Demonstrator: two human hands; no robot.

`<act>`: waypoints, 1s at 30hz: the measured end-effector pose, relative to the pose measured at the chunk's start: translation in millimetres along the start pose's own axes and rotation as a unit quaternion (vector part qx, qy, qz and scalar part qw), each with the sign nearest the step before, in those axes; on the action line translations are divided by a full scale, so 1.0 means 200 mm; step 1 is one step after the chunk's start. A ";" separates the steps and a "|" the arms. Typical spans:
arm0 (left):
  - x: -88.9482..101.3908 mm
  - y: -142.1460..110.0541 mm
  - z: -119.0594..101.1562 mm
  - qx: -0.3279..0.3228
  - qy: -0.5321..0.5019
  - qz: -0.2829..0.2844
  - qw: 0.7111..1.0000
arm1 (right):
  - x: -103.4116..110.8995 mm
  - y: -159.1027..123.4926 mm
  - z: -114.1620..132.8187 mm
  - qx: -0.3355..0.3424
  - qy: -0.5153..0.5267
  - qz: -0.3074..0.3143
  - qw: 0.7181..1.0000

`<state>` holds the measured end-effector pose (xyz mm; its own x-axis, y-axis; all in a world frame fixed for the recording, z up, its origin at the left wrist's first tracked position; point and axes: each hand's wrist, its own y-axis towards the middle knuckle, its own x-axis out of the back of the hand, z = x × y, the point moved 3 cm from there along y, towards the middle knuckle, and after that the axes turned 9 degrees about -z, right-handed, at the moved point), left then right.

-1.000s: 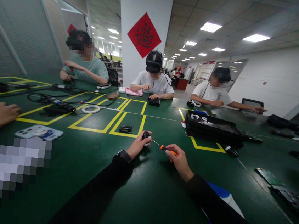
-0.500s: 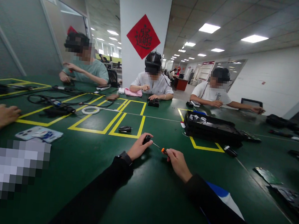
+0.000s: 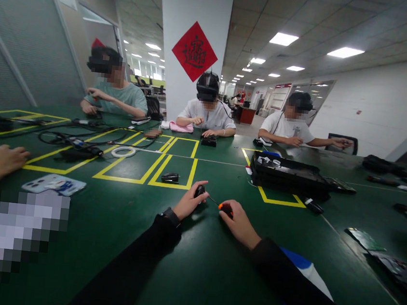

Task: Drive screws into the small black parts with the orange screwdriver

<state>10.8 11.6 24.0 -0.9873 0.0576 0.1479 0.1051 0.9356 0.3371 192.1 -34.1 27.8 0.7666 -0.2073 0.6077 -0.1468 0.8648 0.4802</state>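
In front of me, my left hand (image 3: 188, 203) is closed around a small black plastic part (image 3: 200, 190), its exact kind too small to tell. My right hand (image 3: 241, 223) grips a screwdriver (image 3: 226, 209) with an orange and black handle. The thin metal shaft points left, its tip at or close to the black part; whether it touches I cannot tell. Another small black piece (image 3: 170, 176) lies beyond my left hand, inside a yellow taped box on the green table (image 3: 191, 267).
A black open casing (image 3: 288, 173) sits to the right, with circuit boards (image 3: 365, 239) nearer the right edge. Cables (image 3: 77, 141) and a white cable coil (image 3: 123, 152) lie left. A phone (image 3: 54, 184) rests near a neighbour's hand (image 3: 2, 163). Three people sit opposite.
My right fingers have shifted on the screwdriver, showing more of its handle, which has turned slightly. My left hand stays in place with the black part tilted a little differently.
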 end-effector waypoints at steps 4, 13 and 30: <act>0.01 0.01 0.00 -0.014 0.040 -0.018 0.999 | -0.01 0.01 0.00 0.026 -0.032 0.004 0.999; 0.02 0.01 -0.01 -0.056 0.078 -0.029 0.995 | 0.00 0.00 -0.01 -0.001 -0.018 0.012 1.000; 0.01 0.00 0.01 -0.030 0.050 -0.019 0.998 | 0.02 0.00 0.00 -0.027 0.011 -0.002 1.000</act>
<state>7.8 13.0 23.0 -0.9741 -0.0149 0.2254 0.0785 0.9134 0.3995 195.5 -34.3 30.0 0.7812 -0.2019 0.5908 -0.1091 0.8876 0.4476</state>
